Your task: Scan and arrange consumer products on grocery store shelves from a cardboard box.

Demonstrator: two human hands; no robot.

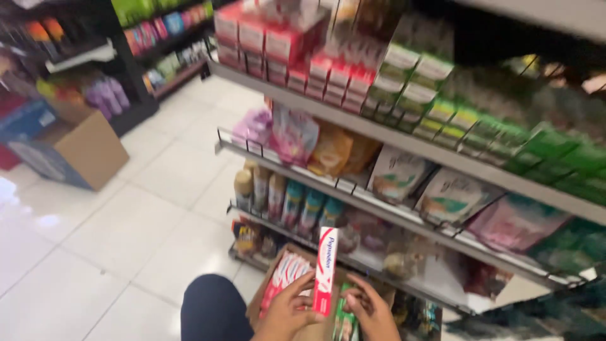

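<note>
- Head view looks down and forward along a shop aisle with white floor tiles [126, 221]; the picture is motion-blurred, so fine detail is uncertain.
- Left hand [287, 312] is at the bottom centre, its grip closed on the lower part of a slim red-and-white carton [326, 268], which stands upright.
- Right hand [372, 312] sits just beside the carton's lower right edge, fingers curled at its base; whether this grip truly closes on the carton or only touches it cannot be told.
- Carton position: held above an open cardboard box [268, 284] that stands on the floor against the foot of the shelving.
- Inside the box, more red-and-white cartons [287, 275] lie packed at the left, and a green carton [344, 319] shows below the right hand.
- A dark-clothed knee [211, 309] of the person is just left of the box.
- Shelving unit [404, 142] runs from upper left to lower right. Top shelf: red boxes [278, 44] at left, green-and-white boxes [429, 95] further right.
- Middle shelf: pink packets [293, 136], an orange packet [334, 151] and pale pouches [398, 173].
- Lower shelf: a row of upright canisters [284, 199], touching side by side.
- Far left: a second, larger cardboard box [88, 151] on the floor, well apart from the hands, with purple bottles [107, 95] on a distant shelf behind it.
</note>
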